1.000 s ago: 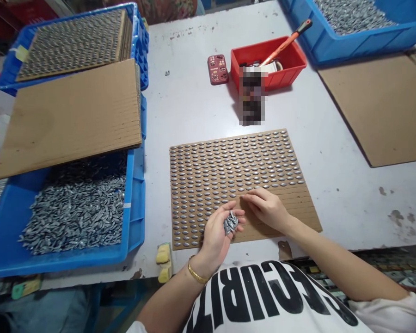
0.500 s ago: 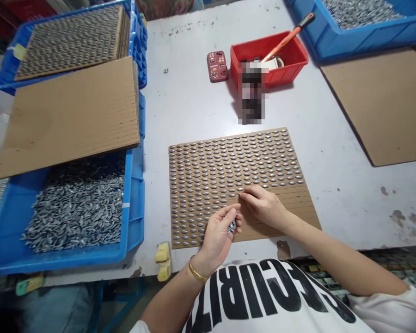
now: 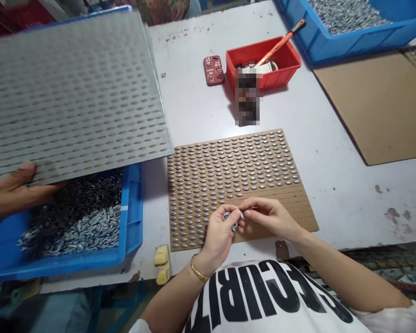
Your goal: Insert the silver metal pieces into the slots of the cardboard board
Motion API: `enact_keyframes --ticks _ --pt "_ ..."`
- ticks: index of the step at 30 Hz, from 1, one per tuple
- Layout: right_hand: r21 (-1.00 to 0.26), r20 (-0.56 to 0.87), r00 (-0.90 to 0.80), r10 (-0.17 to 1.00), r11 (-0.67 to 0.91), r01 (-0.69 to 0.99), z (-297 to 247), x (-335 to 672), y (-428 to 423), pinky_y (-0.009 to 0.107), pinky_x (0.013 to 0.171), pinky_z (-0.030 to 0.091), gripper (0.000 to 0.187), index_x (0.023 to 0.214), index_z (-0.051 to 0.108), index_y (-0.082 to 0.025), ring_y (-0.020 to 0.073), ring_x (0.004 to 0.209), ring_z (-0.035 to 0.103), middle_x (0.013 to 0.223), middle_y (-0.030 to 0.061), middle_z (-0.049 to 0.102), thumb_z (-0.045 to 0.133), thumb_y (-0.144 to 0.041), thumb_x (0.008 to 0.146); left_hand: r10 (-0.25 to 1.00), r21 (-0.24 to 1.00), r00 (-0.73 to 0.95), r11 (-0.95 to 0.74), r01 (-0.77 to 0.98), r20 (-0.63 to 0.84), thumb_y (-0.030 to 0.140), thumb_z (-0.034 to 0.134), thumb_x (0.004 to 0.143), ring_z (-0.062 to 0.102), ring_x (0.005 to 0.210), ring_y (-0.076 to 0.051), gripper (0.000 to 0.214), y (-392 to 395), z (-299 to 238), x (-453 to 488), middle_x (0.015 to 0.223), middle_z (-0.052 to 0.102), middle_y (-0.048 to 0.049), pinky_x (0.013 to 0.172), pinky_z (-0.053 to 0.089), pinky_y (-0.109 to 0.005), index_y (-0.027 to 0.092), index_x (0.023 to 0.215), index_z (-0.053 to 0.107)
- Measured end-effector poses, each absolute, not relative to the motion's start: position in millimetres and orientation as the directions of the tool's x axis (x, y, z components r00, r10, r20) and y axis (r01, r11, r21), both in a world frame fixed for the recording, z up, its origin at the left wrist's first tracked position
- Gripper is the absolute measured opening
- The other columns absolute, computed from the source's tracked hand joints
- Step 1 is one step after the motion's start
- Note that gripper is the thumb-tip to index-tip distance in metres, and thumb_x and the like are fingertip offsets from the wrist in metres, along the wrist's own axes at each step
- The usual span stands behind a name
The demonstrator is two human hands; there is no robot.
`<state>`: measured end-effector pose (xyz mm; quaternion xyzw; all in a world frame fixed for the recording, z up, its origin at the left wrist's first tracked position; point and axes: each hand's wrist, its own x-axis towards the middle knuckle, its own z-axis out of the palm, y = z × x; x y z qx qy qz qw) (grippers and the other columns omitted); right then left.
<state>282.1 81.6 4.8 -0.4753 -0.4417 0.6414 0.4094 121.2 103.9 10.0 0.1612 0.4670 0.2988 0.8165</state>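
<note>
My left hand (image 3: 222, 231) is closed around several small grey spindle-shaped pieces (image 3: 234, 225) and sits over the lower part of a cardboard sheet (image 3: 280, 215). Thumb and forefinger of my right hand (image 3: 268, 216) pinch one such piece (image 3: 241, 214) at the left fingertips. Rows of matching grey pieces (image 3: 229, 163) cover the sheet's upper part and left side. Bare cardboard with crosswise lines shows at the lower right, partly under my hands.
At the left, another person's hand (image 3: 19, 185) holds a slotted grey panel (image 3: 79, 97) above a blue bin (image 3: 133, 212) of grey pieces. A red box (image 3: 280, 71), a maroon case (image 3: 213, 70), another blue bin (image 3: 367, 41) and a cardboard sheet (image 3: 374, 111) lie beyond.
My right hand has moved from the row of pieces down to my left fingertips. At the left, another person's hand and a slotted grey panel now appear where plain cardboard was visible.
</note>
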Motion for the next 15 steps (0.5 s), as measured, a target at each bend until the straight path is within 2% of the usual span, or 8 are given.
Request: enact_keyframes --ticks 3,6,8,12,15 --pt "-0.955 -0.26 -0.151 0.954 -0.277 -0.107 1.7 284.1 79.5 0.029 0.069 0.055 0.021 0.101 0.064 -0.019 0.0151 0.074 0.066 0.083 0.0032 0.068 0.063 -0.034 0.086 0.645 0.561 0.354 0.764 -0.318 -0.678 0.032 0.076 0.071 0.055 0.059 -0.009 0.028 103.9 9.9 123.8 0.065 0.06 0.0013 0.053 0.04 -0.019 0.017 0.086 0.057" --pt "-0.975 -0.219 -0.195 0.956 -0.221 0.012 4.1 288.7 79.3 0.028 0.068 0.054 0.024 0.106 0.064 -0.02 0.0154 0.078 0.065 0.092 0.0055 0.067 0.061 -0.034 0.087 0.647 0.584 0.358 0.762 -0.28 -0.673 0.035 0.076 0.07 0.053 0.054 -0.009 0.031 104.0 9.9 125.8 0.061 0.06 0.0017 0.051 0.039 -0.02 0.018 0.081 0.053" --pt "-0.977 -0.207 -0.229 0.951 -0.19 0.095 5.5 291.4 79.6 0.027 0.066 0.053 0.022 0.101 0.066 -0.019 0.0151 0.077 0.064 0.089 0.0053 0.066 0.059 -0.035 0.088 0.643 0.589 0.37 0.765 -0.259 -0.671 0.036 0.076 0.069 0.053 0.053 -0.009 0.032 104.2 9.8 126.8 0.061 0.061 0.0008 0.05 0.038 -0.02 0.018 0.079 0.052" --pt "-0.977 -0.183 -0.132 0.974 -0.165 0.138 4.5 293.1 77.9 0.025 0.062 0.049 0.018 0.087 0.067 -0.018 0.0144 0.071 0.061 0.079 0.0033 0.065 0.059 -0.034 0.088 0.633 0.592 0.385 0.771 -0.235 -0.672 0.035 0.076 0.069 0.053 0.053 -0.009 0.031 103.7 8.2 127.6 0.062 0.06 0.0007 0.051 0.038 -0.02 0.017 0.08 0.055" --pt "-0.98 -0.149 -0.122 0.981 -0.13 0.15 6.4 294.2 75.2 0.026 0.066 0.049 0.015 0.091 0.068 -0.019 0.0153 0.076 0.061 0.084 0.0039 0.066 0.059 -0.031 0.088 0.639 0.611 0.394 0.762 -0.213 -0.661 0.033 0.076 0.069 0.052 0.051 -0.008 0.028 103.2 5.7 127.9 0.063 0.06 0.0006 0.051 0.038 -0.02 0.016 0.08 0.057"
